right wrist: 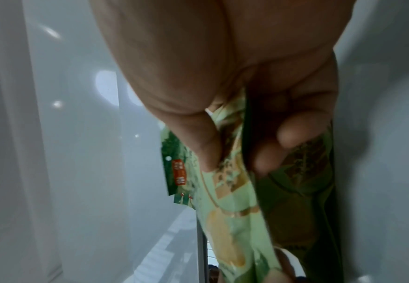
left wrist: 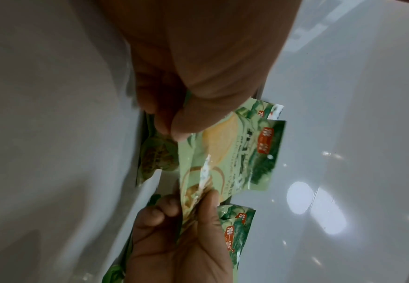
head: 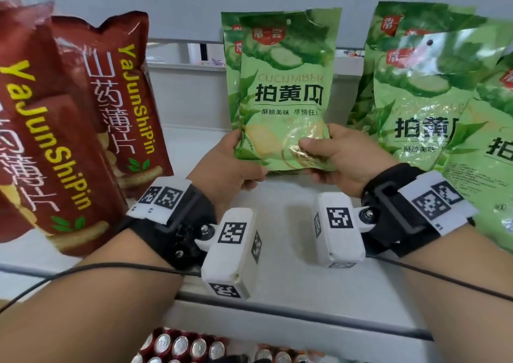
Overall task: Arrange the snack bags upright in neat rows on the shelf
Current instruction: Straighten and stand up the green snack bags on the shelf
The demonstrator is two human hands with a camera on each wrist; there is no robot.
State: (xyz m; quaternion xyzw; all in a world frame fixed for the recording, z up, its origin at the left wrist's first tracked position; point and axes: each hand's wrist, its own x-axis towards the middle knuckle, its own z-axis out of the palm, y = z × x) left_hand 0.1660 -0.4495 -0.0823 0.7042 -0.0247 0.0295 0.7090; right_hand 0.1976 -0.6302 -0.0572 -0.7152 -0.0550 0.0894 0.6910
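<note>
A green cucumber snack bag [head: 283,90] stands upright at the middle of the white shelf [head: 280,210], with both hands on its bottom corners. My left hand [head: 237,153] grips the lower left corner, and my right hand [head: 313,147] pinches the lower right corner, thumb on the front. A second green bag [head: 231,57] stands right behind it. The left wrist view shows the thumb pressed on the held bag [left wrist: 235,153]. In the right wrist view the thumb and fingers pinch the bag [right wrist: 235,210] between them.
Several more green bags [head: 416,85] lean in an overlapping group at the right. Two red-brown snack bags [head: 116,99] stand tilted at the left. Drink cans [head: 180,346] fill the shelf below. Bare shelf lies between the groups and in front of the held bag.
</note>
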